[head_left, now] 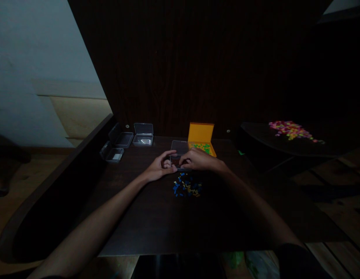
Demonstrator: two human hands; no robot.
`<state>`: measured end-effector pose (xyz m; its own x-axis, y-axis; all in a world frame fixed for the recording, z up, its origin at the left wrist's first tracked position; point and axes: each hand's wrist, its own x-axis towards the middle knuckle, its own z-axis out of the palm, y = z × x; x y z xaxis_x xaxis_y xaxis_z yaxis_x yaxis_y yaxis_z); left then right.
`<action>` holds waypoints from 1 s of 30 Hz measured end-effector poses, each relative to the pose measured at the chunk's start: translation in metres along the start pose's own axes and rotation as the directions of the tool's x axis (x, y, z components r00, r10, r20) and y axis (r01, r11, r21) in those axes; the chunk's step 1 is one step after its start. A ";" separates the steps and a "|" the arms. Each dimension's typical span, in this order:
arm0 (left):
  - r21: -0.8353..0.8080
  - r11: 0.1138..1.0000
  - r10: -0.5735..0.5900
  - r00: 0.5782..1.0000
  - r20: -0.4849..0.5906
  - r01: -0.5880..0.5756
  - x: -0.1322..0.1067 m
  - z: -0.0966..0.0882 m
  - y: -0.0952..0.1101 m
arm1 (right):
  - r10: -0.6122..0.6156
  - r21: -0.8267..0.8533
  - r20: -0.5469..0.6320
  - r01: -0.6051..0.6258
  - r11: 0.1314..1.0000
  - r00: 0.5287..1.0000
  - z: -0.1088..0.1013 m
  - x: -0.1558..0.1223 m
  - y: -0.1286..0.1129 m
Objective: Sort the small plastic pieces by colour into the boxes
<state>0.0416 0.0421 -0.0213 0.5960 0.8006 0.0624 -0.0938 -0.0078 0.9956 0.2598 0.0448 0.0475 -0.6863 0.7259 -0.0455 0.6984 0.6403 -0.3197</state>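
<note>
A small clear plastic box (180, 145) lies on the dark desk in front of me, its lid tipped back. My left hand (160, 166) grips the box at its left side, thumb along the near edge and index finger toward the back. Inside the box reach the bent, closed fingers of my right hand (196, 159); whatever they pinch is hidden. Just nearer to me lies a loose pile of tiny blue and yellowish pieces (187, 186). Behind my right hand stands an open orange case (201, 132) with small green pieces (203, 147) in it.
Several open clear boxes stand at the back left, among them one box (143, 139) by the back panel and another (113, 154) by the raised side panel (60, 186). On a dark surface at right lies a heap of pink, red and yellow pieces (293, 130).
</note>
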 end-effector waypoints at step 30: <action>0.006 1.000 0.005 1.000 0.017 -0.005 0.000 -0.001 -0.002 | 0.030 0.036 0.039 -0.032 0.999 0.999 0.003 0.002 -0.005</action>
<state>0.0412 0.0431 -0.0231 0.6090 0.7902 0.0683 -0.0918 -0.0154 0.9957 0.2541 0.0425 0.0458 -0.6722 0.7347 -0.0916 0.7121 0.6077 -0.3517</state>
